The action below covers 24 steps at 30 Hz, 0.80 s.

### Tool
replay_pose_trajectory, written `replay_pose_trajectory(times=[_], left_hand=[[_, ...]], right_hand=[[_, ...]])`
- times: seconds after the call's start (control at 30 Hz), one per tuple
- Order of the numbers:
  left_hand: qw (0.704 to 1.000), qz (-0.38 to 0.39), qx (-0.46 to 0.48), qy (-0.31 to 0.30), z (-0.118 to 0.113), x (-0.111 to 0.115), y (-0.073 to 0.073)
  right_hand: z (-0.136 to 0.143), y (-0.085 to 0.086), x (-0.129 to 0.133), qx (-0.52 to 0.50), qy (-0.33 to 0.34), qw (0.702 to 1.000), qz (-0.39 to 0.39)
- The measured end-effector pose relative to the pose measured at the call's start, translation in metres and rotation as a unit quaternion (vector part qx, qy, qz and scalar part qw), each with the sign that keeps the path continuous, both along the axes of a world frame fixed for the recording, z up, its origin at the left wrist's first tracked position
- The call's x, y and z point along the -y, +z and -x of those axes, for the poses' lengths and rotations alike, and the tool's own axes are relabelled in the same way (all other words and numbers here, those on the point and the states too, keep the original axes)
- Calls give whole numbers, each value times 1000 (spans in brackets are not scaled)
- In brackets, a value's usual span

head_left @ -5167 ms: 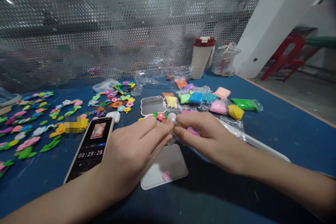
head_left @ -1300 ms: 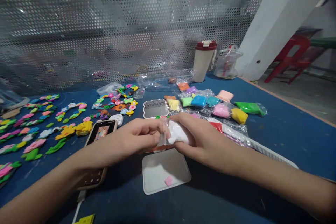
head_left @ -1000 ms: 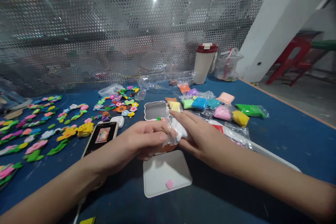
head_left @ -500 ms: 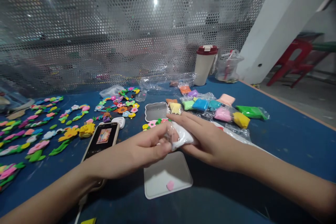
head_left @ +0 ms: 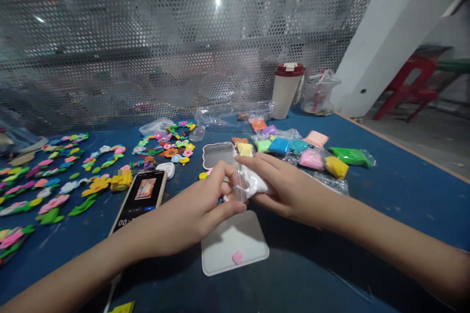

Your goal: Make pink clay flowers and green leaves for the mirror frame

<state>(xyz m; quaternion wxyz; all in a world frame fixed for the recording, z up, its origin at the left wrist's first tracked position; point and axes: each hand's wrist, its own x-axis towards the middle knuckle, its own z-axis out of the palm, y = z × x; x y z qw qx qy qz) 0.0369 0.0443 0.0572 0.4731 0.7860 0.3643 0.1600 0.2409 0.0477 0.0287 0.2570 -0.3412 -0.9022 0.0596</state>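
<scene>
A clear plastic bag of white modelling clay (head_left: 256, 183) is held up between my two hands. My right hand (head_left: 288, 185) is wrapped round its right side, fingers over the top and thumb below. At the bag's left end, my left hand (head_left: 209, 203) pinches the clear plastic with thumb and curled fingers. A small white bit shows by the left fingers; whether it is clay I cannot tell. Below the hands lies a white rounded board (head_left: 220, 254) with a small pink clay piece (head_left: 237, 257) on it.
Several bags of coloured clay (head_left: 281, 145) lie beyond my right hand. A wavy-edged mirror frame (head_left: 216, 156) sits behind my left hand. Left are a phone (head_left: 141, 195) and many clay flower garlands (head_left: 55, 203). A lidded cup (head_left: 285, 93) stands at the perforated metal screen (head_left: 165, 58).
My left hand has shifted its fingers along the bag's left end, with the thumb lower and clear plastic now showing between the fingers. More of the phone screen shows. The right hand has barely moved.
</scene>
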Motion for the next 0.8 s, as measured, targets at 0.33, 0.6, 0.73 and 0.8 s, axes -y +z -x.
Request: replay_pose_trajectory(times=[0.33, 0.6, 0.73, 0.8], left_hand=[[935, 238, 260, 42, 8, -23, -7], [877, 348, 322, 75, 5, -20, 0], [887, 338, 308, 67, 6, -22, -4], [898, 314, 301, 72, 5, -24, -8]], right_hand=[[-6, 1, -7, -28, -62, 998, 14], [-6, -1, -8, -36, -74, 997, -8], [-7, 0, -10, -55, -75, 996, -8], [-6, 0, -11, -55, -73, 996, -5]])
